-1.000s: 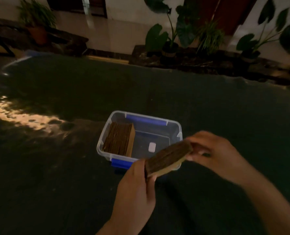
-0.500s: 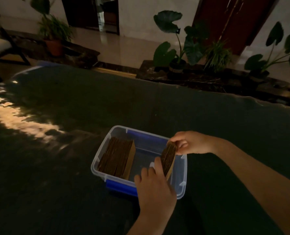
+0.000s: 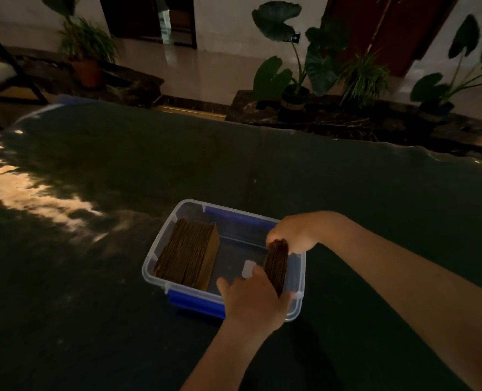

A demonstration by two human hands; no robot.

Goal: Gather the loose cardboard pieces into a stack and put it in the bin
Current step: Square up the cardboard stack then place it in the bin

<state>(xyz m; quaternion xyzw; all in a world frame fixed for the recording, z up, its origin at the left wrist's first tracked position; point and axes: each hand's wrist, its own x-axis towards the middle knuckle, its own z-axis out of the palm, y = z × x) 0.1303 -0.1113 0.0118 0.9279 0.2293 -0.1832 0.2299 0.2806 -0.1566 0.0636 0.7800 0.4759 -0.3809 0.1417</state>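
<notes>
While the counter (image 3: 93,292) lies dim under a dark cloth, with only a patch of light at its left, the bin (image 3: 161,251) near the middle already carries one stack (image 3: 187,256) of cardboard, standing on edge and leaning against the left wall. Right of it is bare floor with a small white tag (image 3: 248,268), and then the second stack (image 3: 276,265), held on edge inside the bin near the right wall. The left hand (image 3: 252,299) grips its near end, fingers closed on the cardboard; the right hand (image 3: 292,231) pinches its far end from above, also closed on it. Whether the stack's lower edge touches the bin floor cannot be told. Risk sits in the release: pressed only from the ends, the pieces could fan out or buckle if either hand lets go first, and an unsupported stack could topple leftward across the bare floor. Poor light makes a stray piece hard to spot. Leaning it on the right wall before letting go would likely keep it together.
</notes>
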